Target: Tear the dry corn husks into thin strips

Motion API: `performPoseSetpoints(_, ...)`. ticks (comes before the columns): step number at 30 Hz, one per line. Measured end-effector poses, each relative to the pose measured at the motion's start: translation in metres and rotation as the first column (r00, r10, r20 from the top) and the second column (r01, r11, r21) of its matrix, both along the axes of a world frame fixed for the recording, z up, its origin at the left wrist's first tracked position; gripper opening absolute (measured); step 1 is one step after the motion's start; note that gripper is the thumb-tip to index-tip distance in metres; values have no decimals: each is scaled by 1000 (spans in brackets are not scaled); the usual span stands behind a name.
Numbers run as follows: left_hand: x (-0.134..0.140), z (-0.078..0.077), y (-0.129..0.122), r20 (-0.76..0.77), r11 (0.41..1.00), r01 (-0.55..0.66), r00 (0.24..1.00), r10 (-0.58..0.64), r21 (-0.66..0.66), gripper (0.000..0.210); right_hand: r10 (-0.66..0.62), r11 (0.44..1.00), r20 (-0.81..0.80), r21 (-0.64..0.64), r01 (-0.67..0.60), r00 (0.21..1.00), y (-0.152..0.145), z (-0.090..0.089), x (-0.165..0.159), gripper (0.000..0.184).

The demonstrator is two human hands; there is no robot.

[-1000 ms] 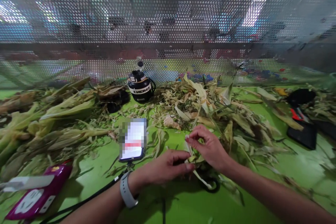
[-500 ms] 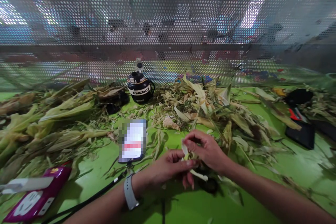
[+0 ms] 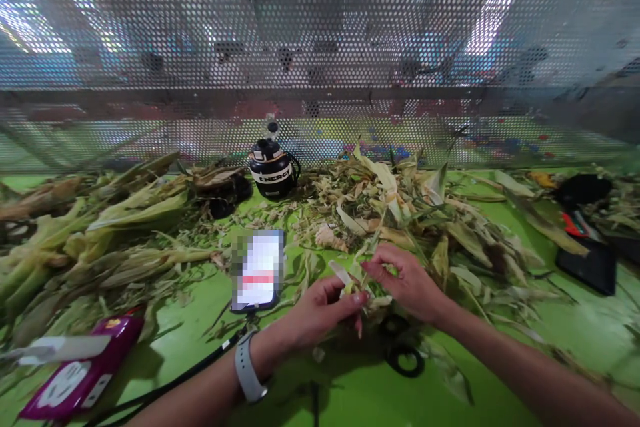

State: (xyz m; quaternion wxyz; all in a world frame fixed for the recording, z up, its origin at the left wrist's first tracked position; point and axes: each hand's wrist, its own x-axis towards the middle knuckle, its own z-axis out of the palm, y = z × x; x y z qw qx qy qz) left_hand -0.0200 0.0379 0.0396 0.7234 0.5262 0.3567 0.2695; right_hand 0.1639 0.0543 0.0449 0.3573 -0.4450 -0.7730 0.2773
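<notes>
My left hand (image 3: 325, 307), with a pale watch strap at the wrist, pinches a small bundle of pale green corn husk (image 3: 349, 287) between thumb and fingers. Close beside it on the right, my right hand (image 3: 403, 273) has thumb and forefinger closed on a thin husk strip; the fingertips partly hide it. Under the hands lie two black loops (image 3: 406, 360) like scissor handles, their other end hidden. A lit phone (image 3: 259, 270) with a blurred screen rests left of my hands.
Husk scraps (image 3: 390, 193) heap behind my hands, and larger husks (image 3: 125, 220) lie left. A black "ENERGY" mug-shaped container (image 3: 273, 173) stands at the back before a perforated metal panel (image 3: 320, 33). A purple packet (image 3: 83, 373) is front left; a black phone-like slab (image 3: 585, 263) lies right.
My right hand has drawn slightly up and right, away from my left. The black loops under the hands show more fully. The whole view has shifted a little.
</notes>
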Motion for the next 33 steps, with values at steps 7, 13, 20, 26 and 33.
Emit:
performPoseSetpoints(7, 2, -6, 2, -18, 993, -119, 993, 119, -13, 40, -174, 984, -124, -49, 169, 977, 6, 3, 11, 22)
performPoseSetpoints(13, 4, -12, 5, -22, 963, -267, 963, 267, -30, 42, -7, 994, 35, -105, 11, 999, -3, 1, 5, 36)
performPoseSetpoints(20, 0, -8, 9, -89, 968, -243, 965, 248, 66, 45, -16, 990, -54, -142, 8, 998, -6, -6, 0, 36)
performPoseSetpoints(26, -5, -4, 15, -70, 973, -212, 973, 218, 93, 49, -72, 981, -71, -184, 58, 995, 3, -1, 11, 39)
performPoseSetpoints(33, -2, -5, 12, 137, 932, -355, 922, 362, -72, 34, -37, 884, -216, -462, -69, 976, 0, -7, 5, 43)
